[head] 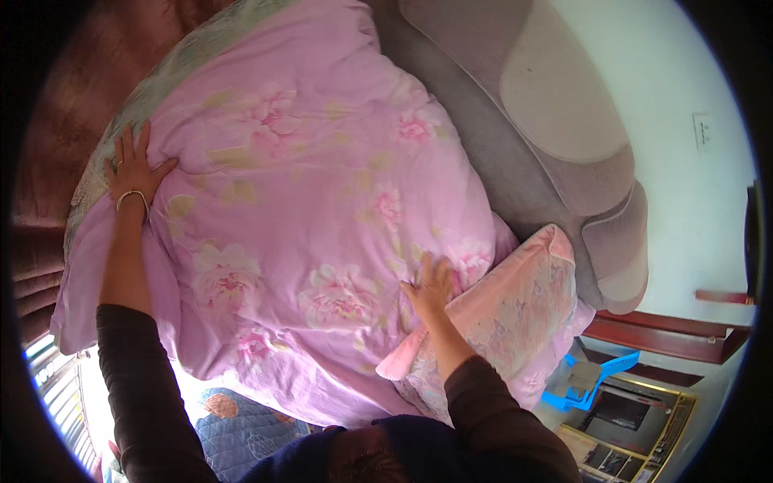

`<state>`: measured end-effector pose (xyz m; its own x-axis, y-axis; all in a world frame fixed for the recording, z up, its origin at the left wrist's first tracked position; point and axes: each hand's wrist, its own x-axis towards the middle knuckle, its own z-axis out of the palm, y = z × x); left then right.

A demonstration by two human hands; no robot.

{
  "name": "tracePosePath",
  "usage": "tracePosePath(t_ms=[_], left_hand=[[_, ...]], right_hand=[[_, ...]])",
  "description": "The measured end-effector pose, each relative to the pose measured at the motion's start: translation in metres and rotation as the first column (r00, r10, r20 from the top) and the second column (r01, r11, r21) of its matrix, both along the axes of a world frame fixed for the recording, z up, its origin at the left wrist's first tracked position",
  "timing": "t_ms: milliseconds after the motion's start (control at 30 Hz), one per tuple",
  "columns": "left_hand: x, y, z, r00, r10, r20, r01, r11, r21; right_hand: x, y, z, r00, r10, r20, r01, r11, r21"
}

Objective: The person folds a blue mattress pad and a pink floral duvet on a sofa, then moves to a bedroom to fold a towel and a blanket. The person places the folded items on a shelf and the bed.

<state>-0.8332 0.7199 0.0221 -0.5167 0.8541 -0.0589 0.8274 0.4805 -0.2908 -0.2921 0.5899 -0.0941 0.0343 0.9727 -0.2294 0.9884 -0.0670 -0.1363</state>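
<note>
A pink-purple floral quilt (302, 199) lies spread and rumpled before me. Flat on its left edge rests my left hand (134, 172), fingers apart, with a bracelet at the wrist; a greenish lace-like cloth (145, 90) shows beyond that edge. Lower right, my right hand (430, 288) is on the quilt, slightly blurred, its fingers spread. Beside it and partly under my right forearm is a folded peach patterned cloth (519, 302) with a trimmed edge, lying over the quilt's right corner. Neither hand appears to grip anything.
A grey-brown sofa (513, 169) with cushioned backs runs along the right, against a pale wall. Blue plastic furniture, perhaps a chair (567, 401), stands at lower right near a gold-edged cabinet (676, 422). Below the quilt lies a blue quilted cloth (241, 428). Reddish-brown drapery (42, 205) hangs left.
</note>
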Motion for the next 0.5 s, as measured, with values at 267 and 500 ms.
tracePosePath(t_ms=[267, 500], left_hand=[[0.248, -0.056, -0.057, 0.688, -0.711, 0.148, 0.502, 0.613, 0.610], [0.331, -0.069, -0.155, 0.873, -0.329, 0.359, 0.367, 0.929, -0.040]], right_hand=[[0.003, 0.065, -0.021, 0.845, 0.361, -0.393, -0.354, 0.931, 0.095], [0.143, 0.106, 0.005, 0.868, -0.065, -0.492, 0.376, 0.734, 0.566]])
